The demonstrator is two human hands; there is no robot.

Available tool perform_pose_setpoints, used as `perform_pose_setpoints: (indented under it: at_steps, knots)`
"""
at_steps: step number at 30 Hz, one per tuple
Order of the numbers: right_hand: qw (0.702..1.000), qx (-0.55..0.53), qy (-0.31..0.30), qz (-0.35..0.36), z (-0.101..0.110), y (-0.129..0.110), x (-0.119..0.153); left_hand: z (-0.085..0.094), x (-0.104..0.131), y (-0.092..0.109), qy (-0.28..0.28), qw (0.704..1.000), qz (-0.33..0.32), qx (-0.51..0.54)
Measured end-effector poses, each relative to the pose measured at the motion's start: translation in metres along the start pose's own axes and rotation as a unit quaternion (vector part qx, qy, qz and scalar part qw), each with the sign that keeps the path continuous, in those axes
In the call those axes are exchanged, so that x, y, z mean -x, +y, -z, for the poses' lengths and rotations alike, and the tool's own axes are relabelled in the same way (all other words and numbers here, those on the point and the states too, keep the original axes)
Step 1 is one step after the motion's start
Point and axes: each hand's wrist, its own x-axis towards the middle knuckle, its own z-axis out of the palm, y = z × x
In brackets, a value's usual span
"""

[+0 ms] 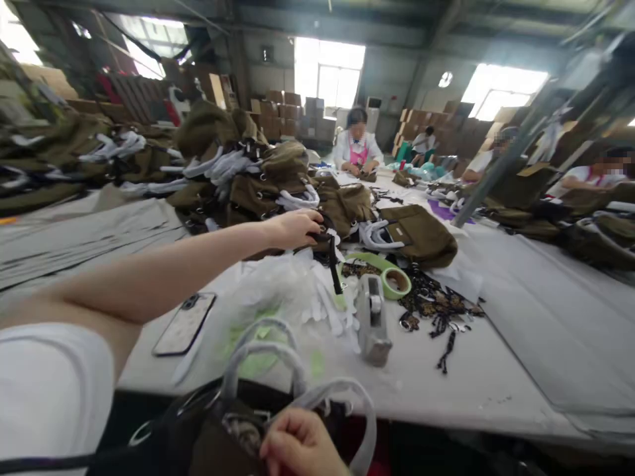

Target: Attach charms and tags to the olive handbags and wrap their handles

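Note:
My left hand (296,229) reaches across the table to the pile of brown bags, its curled fingers at a dark strap (333,264) that hangs down. Close to me, my right hand (297,439) is closed at the opening of a dark brown bag (213,439) at the table's front edge; what its fingers pinch is hidden. Two wrapped handles (265,347) stand up from this bag. Between my hands lie clear plastic wrap (268,284) and white strips (325,301). A grey tape dispenser (373,324) stands right of them, beside a green tape roll (395,283).
A phone (184,324) lies under my left forearm. Black patterned straps (436,301) are heaped right of the tape. Brown bags (419,235) pile across the back. A metal pole (506,155) slants at the right. A person (357,149) works across the table, with others farther right.

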Motion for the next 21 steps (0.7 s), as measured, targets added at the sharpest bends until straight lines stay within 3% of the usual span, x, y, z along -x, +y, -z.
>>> perform_pose_setpoints:
  at_steps: [3,6,9,13,15,17,19,21]
  knots:
    - [1.0,-0.01,0.0,0.003,-0.023,0.004,0.011,0.022,0.066,0.001,0.001,0.999,-0.044,0.003]
    - [1.0,0.005,-0.015,0.015,-0.041,0.003,0.021,0.023,0.112,0.013,-0.037,0.997,-0.046,0.038]
    - [0.999,0.035,-0.029,0.02,-0.054,0.005,0.026,0.0,0.134,0.033,-0.087,0.991,-0.056,0.089]
    - [0.996,0.084,-0.015,0.019,-0.064,0.01,0.029,-0.052,0.147,0.054,-0.192,0.97,-0.078,0.13]
    - [0.996,0.089,0.013,0.021,-0.067,0.012,0.028,-0.076,0.156,0.059,-0.209,0.966,-0.065,0.136]
    - [0.996,0.076,0.051,0.016,-0.067,0.013,0.027,-0.094,0.172,0.065,-0.146,0.98,-0.017,0.136]
    - [0.995,0.058,0.076,0.002,-0.068,0.013,0.025,-0.104,0.192,0.074,-0.03,0.988,0.057,0.14]
    - [0.996,0.063,0.064,-0.006,-0.068,0.012,0.025,-0.107,0.214,0.086,0.06,0.979,0.114,0.155]
